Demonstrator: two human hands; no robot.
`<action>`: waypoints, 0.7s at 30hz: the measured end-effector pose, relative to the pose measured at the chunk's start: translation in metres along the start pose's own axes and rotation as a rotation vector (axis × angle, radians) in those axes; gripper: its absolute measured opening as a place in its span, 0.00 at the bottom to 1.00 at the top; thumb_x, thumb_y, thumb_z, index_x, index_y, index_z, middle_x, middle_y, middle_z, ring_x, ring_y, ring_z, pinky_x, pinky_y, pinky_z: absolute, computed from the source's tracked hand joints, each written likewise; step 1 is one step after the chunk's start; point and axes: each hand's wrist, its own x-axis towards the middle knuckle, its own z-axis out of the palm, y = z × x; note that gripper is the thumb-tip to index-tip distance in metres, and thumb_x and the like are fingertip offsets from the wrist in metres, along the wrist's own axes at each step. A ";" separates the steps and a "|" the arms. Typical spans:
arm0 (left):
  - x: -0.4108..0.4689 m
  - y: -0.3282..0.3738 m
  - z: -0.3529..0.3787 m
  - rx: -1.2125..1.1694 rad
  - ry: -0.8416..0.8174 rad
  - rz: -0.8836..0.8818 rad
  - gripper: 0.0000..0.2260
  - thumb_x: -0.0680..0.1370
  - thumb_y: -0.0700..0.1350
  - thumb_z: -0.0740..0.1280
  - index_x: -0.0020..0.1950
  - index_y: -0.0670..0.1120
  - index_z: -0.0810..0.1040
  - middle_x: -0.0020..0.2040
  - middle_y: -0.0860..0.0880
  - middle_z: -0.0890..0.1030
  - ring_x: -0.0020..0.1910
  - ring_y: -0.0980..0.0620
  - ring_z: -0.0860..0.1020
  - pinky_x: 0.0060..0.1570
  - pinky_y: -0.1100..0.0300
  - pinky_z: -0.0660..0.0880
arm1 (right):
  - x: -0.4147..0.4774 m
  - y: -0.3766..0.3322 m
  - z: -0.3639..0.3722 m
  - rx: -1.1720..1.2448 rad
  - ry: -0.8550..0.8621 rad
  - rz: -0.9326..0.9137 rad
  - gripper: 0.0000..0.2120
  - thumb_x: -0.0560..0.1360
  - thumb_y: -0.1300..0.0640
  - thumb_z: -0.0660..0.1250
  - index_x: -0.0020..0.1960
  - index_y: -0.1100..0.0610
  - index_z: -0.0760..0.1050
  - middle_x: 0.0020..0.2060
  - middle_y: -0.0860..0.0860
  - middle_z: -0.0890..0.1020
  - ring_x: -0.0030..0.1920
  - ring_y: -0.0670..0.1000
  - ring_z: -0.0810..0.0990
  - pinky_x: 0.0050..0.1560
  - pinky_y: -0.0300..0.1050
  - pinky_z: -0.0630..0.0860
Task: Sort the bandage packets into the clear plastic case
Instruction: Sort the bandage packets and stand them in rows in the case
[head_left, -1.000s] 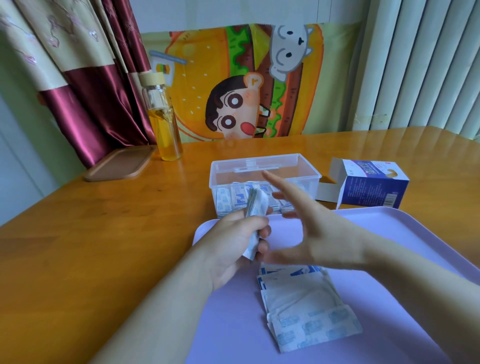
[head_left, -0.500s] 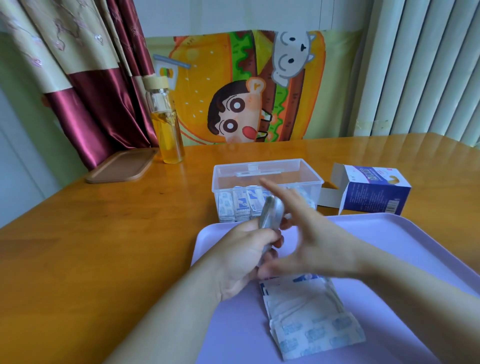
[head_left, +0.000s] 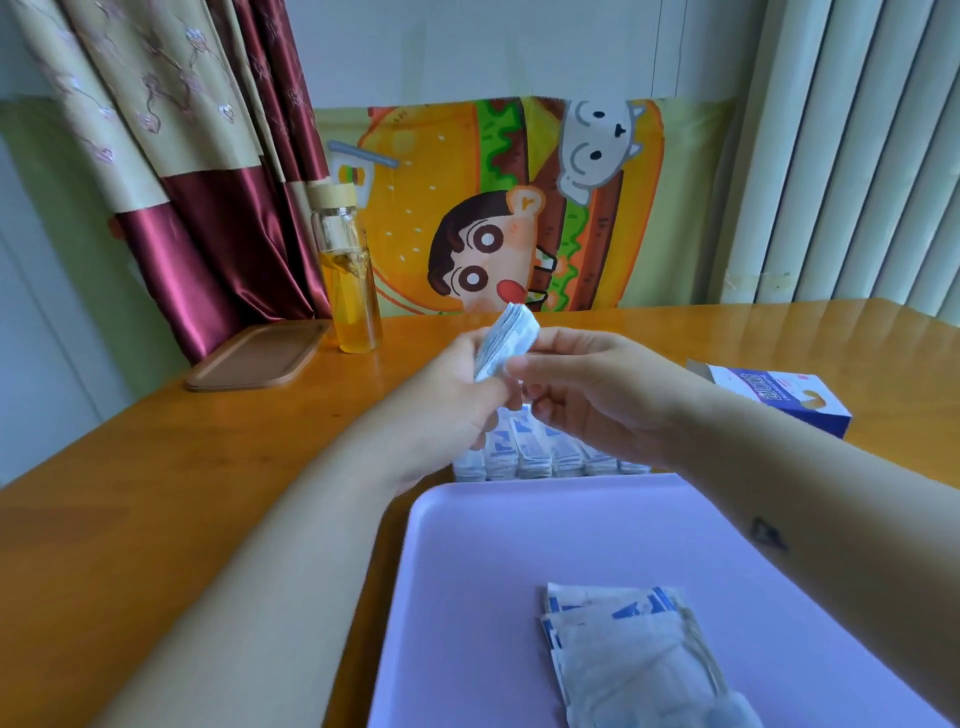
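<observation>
one packet stack (head_left: 506, 340), pinched by left hand (head_left: 452, 395), right hand (head_left: 613, 395) fingers (head_left: 551, 339), case (head_left: 522, 465) (half hidden) behind

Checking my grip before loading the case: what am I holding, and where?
A stack of bandage packets: the left hand grips its lower end; the right hand touches its side, grip unclear.

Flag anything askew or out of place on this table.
Nothing spilled or damaged. The loose packets on the purple tray lie in a skewed, fanned heap, and the blue carton lies on its side.
</observation>
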 end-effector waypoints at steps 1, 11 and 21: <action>0.007 0.001 -0.006 -0.017 -0.010 0.007 0.18 0.80 0.42 0.60 0.69 0.52 0.65 0.38 0.51 0.74 0.27 0.59 0.65 0.30 0.64 0.65 | 0.009 -0.004 0.001 -0.008 0.001 -0.007 0.07 0.74 0.67 0.64 0.53 0.65 0.75 0.36 0.56 0.78 0.31 0.44 0.76 0.33 0.33 0.71; 0.057 -0.027 -0.032 0.150 0.070 0.042 0.19 0.80 0.49 0.61 0.70 0.58 0.62 0.41 0.46 0.75 0.34 0.51 0.71 0.38 0.52 0.72 | 0.072 -0.006 0.002 -0.350 0.079 -0.060 0.10 0.74 0.67 0.67 0.55 0.62 0.77 0.44 0.56 0.80 0.36 0.45 0.75 0.40 0.39 0.70; 0.058 -0.036 -0.045 0.402 0.101 0.064 0.19 0.80 0.52 0.60 0.70 0.55 0.63 0.65 0.50 0.72 0.52 0.53 0.78 0.50 0.55 0.77 | 0.094 0.003 0.005 -0.428 0.053 0.050 0.04 0.76 0.63 0.65 0.43 0.59 0.77 0.36 0.53 0.77 0.37 0.47 0.73 0.41 0.40 0.72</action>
